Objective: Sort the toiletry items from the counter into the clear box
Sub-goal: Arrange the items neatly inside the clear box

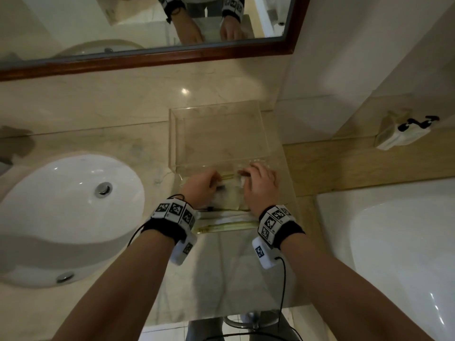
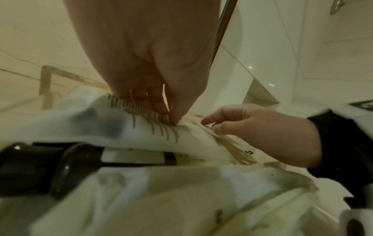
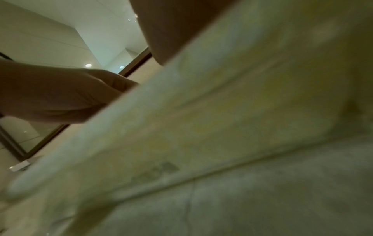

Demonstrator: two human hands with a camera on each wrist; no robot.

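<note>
Marble counter: clear box, wrapped toiletry packets under both hands.

The head view looks steeply down from above at the marble worktop, while both wrist views sit low and very close among the wrapped packets, each catching the opposite hand and sharing those packets.

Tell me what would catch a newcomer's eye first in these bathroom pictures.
First, the two hands, left hand and right hand, meeting over a pile of white wrapped packets on the marble counter, fingers pinching at them. Just beyond stands the clear box, apparently nothing in it yet. The white sink lies to the left, under a wood-framed mirror.
</note>
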